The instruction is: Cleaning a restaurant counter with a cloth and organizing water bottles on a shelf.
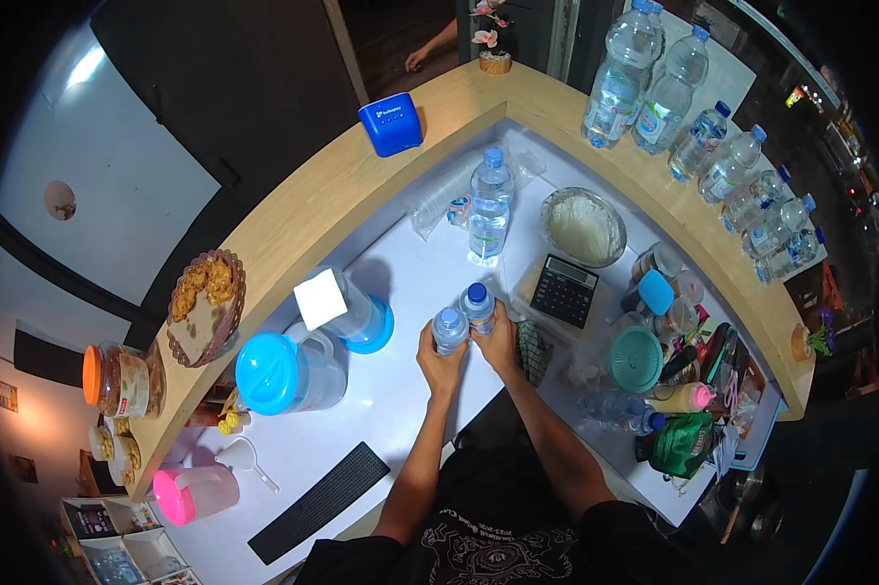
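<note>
My left hand [440,366] is wrapped round a small clear water bottle with a light blue cap [450,332]. Right beside it, my right hand [496,343] grips a second bottle with a darker blue cap [477,304]. Both bottles stand side by side over the white counter, near its front edge; whether their bases touch it is hidden. Beyond them is a larger water bottle [490,210], upright. To the right of my right hand lie a black calculator [562,292] and a folded patterned cloth [532,353].
Blue-lidded pitchers [293,375] and a pink-lidded jug [198,493] stand left, near a white funnel [248,460] and black mat [320,502]. A foil-lined bowl [584,226] sits at the back. Several bottles line the raised wooden ledge [547,97]. Clutter surrounds a green basket [636,359].
</note>
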Tool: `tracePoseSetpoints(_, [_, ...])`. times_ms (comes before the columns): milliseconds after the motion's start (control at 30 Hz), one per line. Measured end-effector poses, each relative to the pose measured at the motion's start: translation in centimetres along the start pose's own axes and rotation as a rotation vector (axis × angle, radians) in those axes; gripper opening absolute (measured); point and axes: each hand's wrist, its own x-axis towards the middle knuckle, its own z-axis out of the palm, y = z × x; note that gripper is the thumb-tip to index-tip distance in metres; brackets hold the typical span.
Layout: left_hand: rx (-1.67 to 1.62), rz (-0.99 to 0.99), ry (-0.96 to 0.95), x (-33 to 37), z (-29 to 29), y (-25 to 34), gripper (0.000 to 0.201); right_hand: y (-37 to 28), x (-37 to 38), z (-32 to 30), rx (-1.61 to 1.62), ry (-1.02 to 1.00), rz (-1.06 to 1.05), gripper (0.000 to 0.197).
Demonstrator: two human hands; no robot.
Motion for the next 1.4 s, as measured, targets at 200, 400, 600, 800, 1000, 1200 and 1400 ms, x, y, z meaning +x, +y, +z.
tracePoseSetpoints(200, [0.012, -0.003, 0.009, -0.5, -0.1, -0.3, 0.062, -0.1, -0.1, 0.1, 0.039, -0.002, -0.020, 0.071])
tracePoseSetpoints(400, [0.044, 0.024, -0.013, -0.5, 0.2, -0.8, 0.066, 0.8, 0.1, 0.0, -0.006, -0.007, -0.071, 0.076])
tracePoseSetpoints(600, [-0.041, 0.055, 0.123, -2.8, 0.8, -1.4, 0.076, -0.3, -1.3, -1.2, -0.143, 0.059, -0.065, 0.086])
tracePoseSetpoints(800, [0.067, 0.125, 0.147, -9.8, 0.5, 3.8, 0.043, -10.2, -5.0, -8.1, 0.048, 0.033, 0.127, 0.058])
tracePoseSetpoints(1000, [-0.107, 0.498, -0.285, -10.3, 10.5, 15.3, 0.010, -18.5, -5.0, -24.8, -0.049, 0.354, -0.159, 0.052])
tracePoseSetpoints(1200, [-0.321, 0.554, -0.704, -7.7, 24.5, 24.2, 0.013, -21.0, -3.1, -40.9, -0.184, 0.714, -0.087, 0.046])
tracePoseSetpoints(1400, [-0.515, 0.306, -0.951, -8.3, 42.1, 27.8, 0.041, -11.9, 2.7, -54.9, -0.277, 0.971, -0.166, 0.057])
